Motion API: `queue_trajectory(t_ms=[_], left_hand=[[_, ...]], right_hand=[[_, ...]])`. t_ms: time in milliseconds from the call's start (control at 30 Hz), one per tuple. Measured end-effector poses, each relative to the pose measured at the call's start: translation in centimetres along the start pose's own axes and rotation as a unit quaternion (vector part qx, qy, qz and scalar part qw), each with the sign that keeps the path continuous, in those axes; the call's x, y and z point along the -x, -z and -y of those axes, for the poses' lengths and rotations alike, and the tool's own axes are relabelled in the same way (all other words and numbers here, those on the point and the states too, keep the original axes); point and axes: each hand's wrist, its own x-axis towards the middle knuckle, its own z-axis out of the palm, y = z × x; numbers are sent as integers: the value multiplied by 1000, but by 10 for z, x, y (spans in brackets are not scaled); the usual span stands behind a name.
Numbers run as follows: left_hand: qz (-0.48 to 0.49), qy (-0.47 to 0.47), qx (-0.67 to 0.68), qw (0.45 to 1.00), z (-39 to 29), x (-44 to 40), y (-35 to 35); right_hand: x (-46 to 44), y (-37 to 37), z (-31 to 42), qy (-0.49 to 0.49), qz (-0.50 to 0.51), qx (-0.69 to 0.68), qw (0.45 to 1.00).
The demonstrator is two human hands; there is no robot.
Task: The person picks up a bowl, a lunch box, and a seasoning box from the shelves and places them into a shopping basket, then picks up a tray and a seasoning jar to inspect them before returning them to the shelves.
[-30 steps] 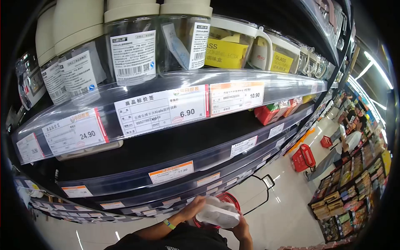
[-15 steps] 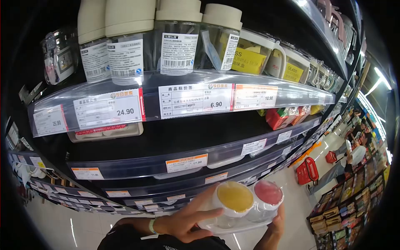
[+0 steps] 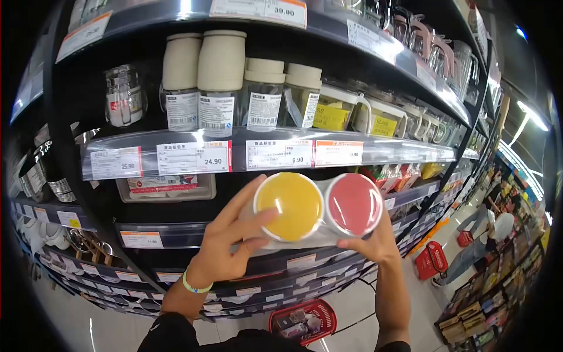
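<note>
A shrink-wrapped pack of two lidded jars [image 3: 322, 226] is held up in front of the shelf. One jar has a round yellow lid [image 3: 290, 202], the other a pinkish-red lid [image 3: 355, 204]; both lids face me. My left hand [image 3: 226, 246] grips the pack's left end, its fingers around the side and the thumb at the front edge. Around the right end is my right hand [image 3: 376, 237], with its thumb on the lower edge by the red lid. Plastic wrap and the lids hide most of the jar bodies.
Cream-lidded jars [image 3: 221, 76] and glass seasoning boxes [image 3: 337, 111] stand on the shelf just above, behind a price-tag strip [image 3: 270, 154]. A flat package [image 3: 167, 186] lies on the shelf below. Beneath me sits a red basket [image 3: 332, 320] with goods. Another person [image 3: 498, 229] is in the right aisle.
Both hands have raised the jar pack from low by the body to shelf height and tipped its lids toward me. The view has shifted, bringing the basket below into sight.
</note>
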Motion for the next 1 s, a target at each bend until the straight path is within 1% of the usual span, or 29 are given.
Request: queue_trajectory(t_ms=[33,67,100,200,267,333,400,433,500,567,600,667,700,733,800,867,900,967,1000], left_hand=[[-4,-16,-6,1000,1,-2,3],[-5,-1,-18,1000,5,1,6],[-6,14,-30,999,8,2,8],[-13,5,-55,998,12,3,12],[-16,-2,-49,999,11,1,14],[-1,22,-76,997,7,-1,17],[11,23,-101,995,9,-2,18],[15,27,-122,992,11,-2,19],[20,32,-140,989,15,-3,18],[6,113,-86,990,18,-7,18],[8,115,-85,990,21,-8,16],[2,128,-177,976,25,-10,12],[0,130,-178,975,26,-12,11],[7,122,-206,971,27,-14,10],[11,119,-236,965,28,-18,8],[27,126,-260,957,29,-21,7],[28,115,-272,955,31,-20,7],[30,128,-284,950,31,-22,6],[34,139,-295,945,32,-22,6]], right_hand=[[-11,-2,3,20,13,19,1000],[-19,-5,0,32,28,37,998],[-25,-7,-4,56,41,21,997],[-31,-15,-6,49,49,49,996],[-33,-19,-15,52,54,40,996],[-34,-23,-22,51,59,30,996],[-34,-26,-26,-1,62,51,997],[-35,-25,-26,14,64,55,996],[-42,-24,-29,8,64,56,996],[-50,-22,-39,11,82,38,996],[-56,-21,-42,8,81,37,996],[-66,-21,-45,23,103,22,994],[-69,-21,-44,23,111,16,993],[-73,-22,-45,24,115,15,993],[-79,-21,-53,-11,135,7,991],[-83,-21,-60,-10,137,25,990],[-84,-21,-59,-27,134,30,990],[-86,-20,-58,-72,131,33,988],[-88,-23,-59,-74,135,31,988]])
